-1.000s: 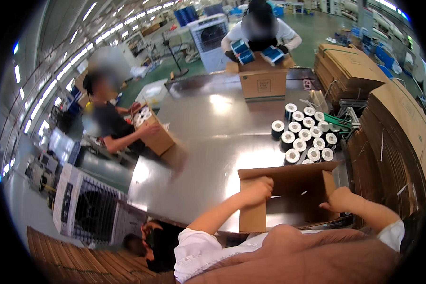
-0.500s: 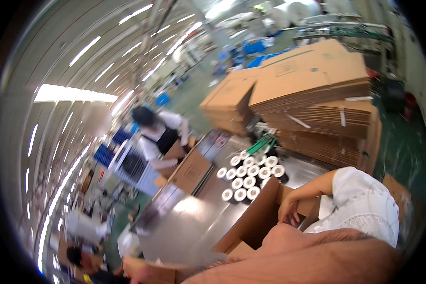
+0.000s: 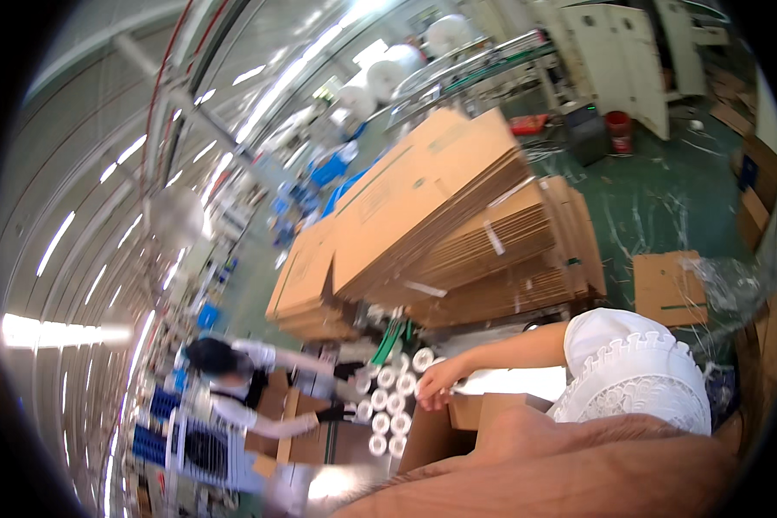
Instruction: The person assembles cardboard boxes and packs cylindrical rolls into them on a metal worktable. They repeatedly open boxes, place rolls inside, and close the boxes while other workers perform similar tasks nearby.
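Observation:
My right hand (image 3: 439, 382) reaches out from a white lace-trimmed sleeve. Its bent fingers point down beside the upper edge of an open cardboard box (image 3: 432, 436), and I see nothing held in them. Just beyond that box stand several rolls with white ring-shaped ends (image 3: 395, 404), packed close together on a shiny metal table (image 3: 354, 442). Green straps (image 3: 391, 339) lie at their far side. Out of the picture is my left hand. Skin close to the camera covers the lower edge and part of the box.
Across the table a co-worker (image 3: 233, 384) with dark gloves reaches toward the rolls, beside another open box (image 3: 298, 423). Tall stacks of flat cardboard (image 3: 440, 216) rise behind the rolls. On the green floor are a red bucket (image 3: 618, 131), a loose cardboard sheet (image 3: 669, 289) and clear plastic film (image 3: 734, 285).
The view has swung right, so the stacks and co-worker sit further left. My right hand has come up from inside the box toward the rolls. The co-worker's hands now extend to the rolls.

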The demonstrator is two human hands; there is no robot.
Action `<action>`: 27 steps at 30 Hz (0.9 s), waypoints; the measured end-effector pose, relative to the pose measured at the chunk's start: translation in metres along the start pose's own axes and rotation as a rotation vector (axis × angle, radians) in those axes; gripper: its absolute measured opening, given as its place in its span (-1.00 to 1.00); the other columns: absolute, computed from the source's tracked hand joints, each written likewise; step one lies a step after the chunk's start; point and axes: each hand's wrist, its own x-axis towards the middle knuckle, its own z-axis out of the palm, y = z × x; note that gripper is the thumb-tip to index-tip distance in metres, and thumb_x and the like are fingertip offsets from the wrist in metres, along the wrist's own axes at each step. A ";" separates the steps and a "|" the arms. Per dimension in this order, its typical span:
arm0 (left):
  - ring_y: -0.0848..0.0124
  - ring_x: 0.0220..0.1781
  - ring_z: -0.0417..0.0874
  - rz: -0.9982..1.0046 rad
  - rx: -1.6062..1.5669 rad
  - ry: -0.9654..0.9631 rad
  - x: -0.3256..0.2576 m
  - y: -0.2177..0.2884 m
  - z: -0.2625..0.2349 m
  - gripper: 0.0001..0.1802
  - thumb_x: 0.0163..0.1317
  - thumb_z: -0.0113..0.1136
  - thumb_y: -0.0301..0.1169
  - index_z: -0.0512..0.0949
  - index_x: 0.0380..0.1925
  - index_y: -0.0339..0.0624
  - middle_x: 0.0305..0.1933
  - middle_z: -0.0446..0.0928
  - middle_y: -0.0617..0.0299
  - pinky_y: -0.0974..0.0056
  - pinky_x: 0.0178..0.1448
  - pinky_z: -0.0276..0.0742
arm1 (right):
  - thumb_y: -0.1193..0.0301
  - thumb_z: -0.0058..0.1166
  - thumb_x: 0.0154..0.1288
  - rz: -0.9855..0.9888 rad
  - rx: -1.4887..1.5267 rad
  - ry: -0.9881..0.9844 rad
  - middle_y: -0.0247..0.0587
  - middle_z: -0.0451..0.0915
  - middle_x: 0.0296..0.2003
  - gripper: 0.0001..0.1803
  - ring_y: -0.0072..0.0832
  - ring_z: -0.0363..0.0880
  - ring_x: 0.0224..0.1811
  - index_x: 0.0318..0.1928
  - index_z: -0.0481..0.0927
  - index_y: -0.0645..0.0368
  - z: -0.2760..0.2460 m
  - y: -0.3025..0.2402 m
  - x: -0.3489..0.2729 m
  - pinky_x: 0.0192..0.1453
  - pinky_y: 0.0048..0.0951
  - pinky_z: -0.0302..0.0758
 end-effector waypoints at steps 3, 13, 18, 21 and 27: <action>-0.01 0.08 0.50 0.020 0.012 -0.024 0.025 0.019 0.012 -0.62 0.31 -0.11 -0.26 0.47 0.04 -0.19 0.01 0.50 -0.08 0.07 0.15 0.42 | 0.13 -0.02 0.40 -0.130 0.014 0.254 -0.33 0.65 -0.23 -0.69 -0.58 0.62 -0.29 -0.19 0.60 0.09 0.016 -0.002 -0.037 -0.32 -0.52 0.51; -0.03 0.00 0.55 -0.106 0.098 -0.033 0.038 0.030 0.003 -0.54 0.37 -0.24 -0.16 0.45 0.07 -0.21 -0.05 0.55 -0.10 0.03 0.08 0.45 | 0.17 -0.07 0.41 -0.126 -0.461 0.208 -0.23 0.65 -0.36 -0.66 -0.45 0.59 -0.40 -0.28 0.63 0.15 0.076 0.009 -0.115 -0.36 -0.43 0.49; -0.04 -0.03 0.58 -0.254 0.107 -0.057 0.003 -0.008 -0.025 -0.50 0.40 -0.30 -0.12 0.44 0.09 -0.22 -0.08 0.58 -0.11 0.00 0.05 0.47 | 0.18 -0.10 0.42 -0.163 -0.662 0.089 -0.17 0.65 -0.41 -0.62 -0.36 0.59 -0.44 -0.32 0.65 0.18 0.093 0.004 -0.108 -0.36 -0.38 0.49; -0.05 -0.06 0.60 -0.357 0.073 -0.107 -0.038 -0.011 -0.053 -0.47 0.42 -0.33 -0.09 0.43 0.10 -0.23 -0.10 0.59 -0.12 -0.01 0.03 0.48 | 0.22 -0.06 0.38 -0.397 -0.738 0.128 -0.15 0.57 -0.55 -0.63 -0.27 0.54 -0.54 -0.49 0.61 0.17 0.087 0.065 -0.089 -0.45 -0.31 0.44; -0.06 0.12 0.49 -0.508 -0.114 -0.314 -0.110 0.036 -0.107 -0.39 0.41 -0.37 0.02 0.42 0.15 -0.19 0.07 0.49 -0.17 -0.03 0.22 0.33 | 0.28 0.15 0.16 -0.826 -0.962 0.247 -0.35 0.43 -0.73 -0.64 -0.33 0.43 -0.68 -0.74 0.44 0.03 0.111 0.059 -0.093 -0.60 -0.30 0.35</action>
